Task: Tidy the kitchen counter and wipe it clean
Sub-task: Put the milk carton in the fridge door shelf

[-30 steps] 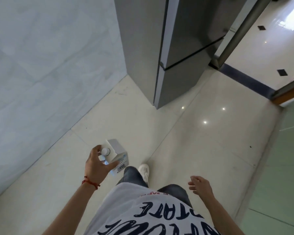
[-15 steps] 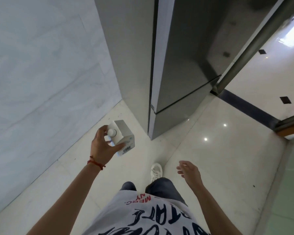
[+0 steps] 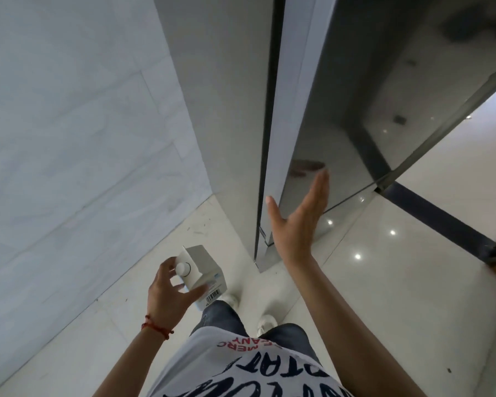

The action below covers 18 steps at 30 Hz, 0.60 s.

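White milk carton (image 3: pixel 202 275) gripped in left hand (image 3: pixel 171 293), low beside grey fridge (image 3: pixel 321 110), above tiled floor (image 3: pixel 384 282). Right hand (image 3: pixel 297 222) raised, fingers straight, released, near fridge door edge.

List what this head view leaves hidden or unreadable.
- Small white carton with round cap: label print too small; the left hand gripping it covers one side.
- Tall grey fridge: top cut off by the frame; doors shut, contents hidden.
- Right hand: open, whether it touches the door is unclear.
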Each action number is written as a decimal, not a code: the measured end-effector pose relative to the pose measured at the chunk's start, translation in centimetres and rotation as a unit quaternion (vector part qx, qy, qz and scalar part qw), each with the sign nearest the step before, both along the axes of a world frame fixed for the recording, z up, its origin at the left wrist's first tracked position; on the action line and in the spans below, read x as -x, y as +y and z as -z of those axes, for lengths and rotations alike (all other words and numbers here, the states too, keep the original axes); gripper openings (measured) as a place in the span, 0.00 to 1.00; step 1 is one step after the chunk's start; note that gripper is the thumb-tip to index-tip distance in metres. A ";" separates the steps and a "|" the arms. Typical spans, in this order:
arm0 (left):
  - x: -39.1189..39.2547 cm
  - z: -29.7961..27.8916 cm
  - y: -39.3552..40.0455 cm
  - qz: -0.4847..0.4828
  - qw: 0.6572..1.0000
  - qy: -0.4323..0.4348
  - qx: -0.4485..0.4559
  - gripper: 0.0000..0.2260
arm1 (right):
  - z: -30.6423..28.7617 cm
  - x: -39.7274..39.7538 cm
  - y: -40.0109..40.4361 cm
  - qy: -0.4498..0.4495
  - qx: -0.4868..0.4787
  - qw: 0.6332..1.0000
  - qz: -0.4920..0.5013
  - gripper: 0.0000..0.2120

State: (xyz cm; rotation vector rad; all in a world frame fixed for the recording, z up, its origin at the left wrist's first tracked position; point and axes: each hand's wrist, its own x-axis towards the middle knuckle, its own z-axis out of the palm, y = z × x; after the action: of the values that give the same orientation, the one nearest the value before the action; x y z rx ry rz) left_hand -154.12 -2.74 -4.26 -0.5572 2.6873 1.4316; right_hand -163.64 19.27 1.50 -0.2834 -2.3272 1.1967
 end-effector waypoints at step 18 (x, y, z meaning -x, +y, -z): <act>11.5 -2.8 -0.5 0.241 0.967 0.076 0.010 0.33 | -3.6 4.4 2.3 0.147 -0.141 0.979 0.031 0.51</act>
State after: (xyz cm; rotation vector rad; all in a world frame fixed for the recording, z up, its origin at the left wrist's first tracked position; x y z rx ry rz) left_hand -165.60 -3.26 -1.41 0.2119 2.6817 1.3471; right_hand -168.06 21.55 5.14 -0.0716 -2.1723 0.8037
